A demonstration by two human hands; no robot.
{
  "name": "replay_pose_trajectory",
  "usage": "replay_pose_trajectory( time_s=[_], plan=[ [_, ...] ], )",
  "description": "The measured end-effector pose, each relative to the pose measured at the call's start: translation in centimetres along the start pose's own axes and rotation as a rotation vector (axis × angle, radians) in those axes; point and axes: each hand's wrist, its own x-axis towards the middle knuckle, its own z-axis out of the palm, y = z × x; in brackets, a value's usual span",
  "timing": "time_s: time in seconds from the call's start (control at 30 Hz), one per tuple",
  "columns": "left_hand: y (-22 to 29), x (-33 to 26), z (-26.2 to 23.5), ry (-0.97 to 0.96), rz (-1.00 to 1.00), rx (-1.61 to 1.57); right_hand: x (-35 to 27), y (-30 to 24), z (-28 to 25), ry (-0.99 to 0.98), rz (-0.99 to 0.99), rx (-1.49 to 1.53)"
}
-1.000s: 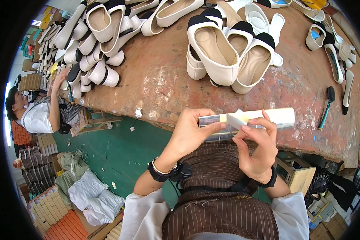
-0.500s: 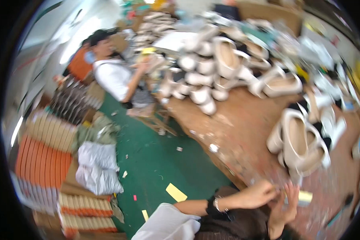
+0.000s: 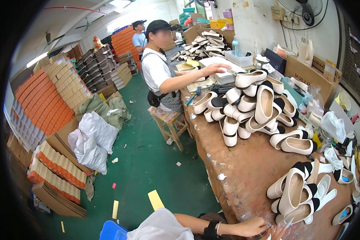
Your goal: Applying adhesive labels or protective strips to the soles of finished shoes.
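Hands [image 3: 264,230] cut off at bottom edge, fingers and anything held out of frame; right one barely visible. Desk [image 3: 252,176] runs off lower right.

cream flat shoes with black toe caps [image 3: 294,196] lie clustered on the worn brown workbench [image 3: 244,168], nearest the hands, soles down, overlapping one another, openings up. the item held in the hands is cut off by the lower edge.

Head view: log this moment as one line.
hands: together at table edge, hold unclear | nearest: cream shoes | co-worker: seated, reaching over table
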Motion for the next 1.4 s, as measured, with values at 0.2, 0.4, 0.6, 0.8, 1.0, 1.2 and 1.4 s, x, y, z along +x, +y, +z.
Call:
replay_pose_trajectory(
  time_s=[0.2,0.4,0.6,0.8,1.0,1.2,1.4],
  plan=[
    [2.6,-0.3,-1.1,-0.262,-0.015,-0.377,0.1,-0.2,-0.6,0.068,0.082,0.120],
    [0.1,0.6,-0.2,-0.335,-0.127,-0.382,0.7,-1.0,-1.9,-0.109,0.300,0.210],
    [-1.5,2.3,4.4,-0.313,-0.115,-0.406,0.9,-2.8,-4.9,-0.118,0.538,0.222],
    [-4.3,7.6,12.7,-0.229,0.199,-0.373,0.8,0.0,-6.3,0.263,0.517,0.435],
    [1.8,6.0,8.6,-0.140,0.108,0.242,0.4,3.8,-7.7,0.332,0.493,0.427],
    [11.5,6.9,1.7,0.310,0.606,0.890,1.3,5.4,-9.1,0.395,0.606,0.472],
    [6.9,11.3,-1.1,0.132,0.188,0.952,1.5,5.6,-9.0,0.365,0.581,0.570]
  ],
)
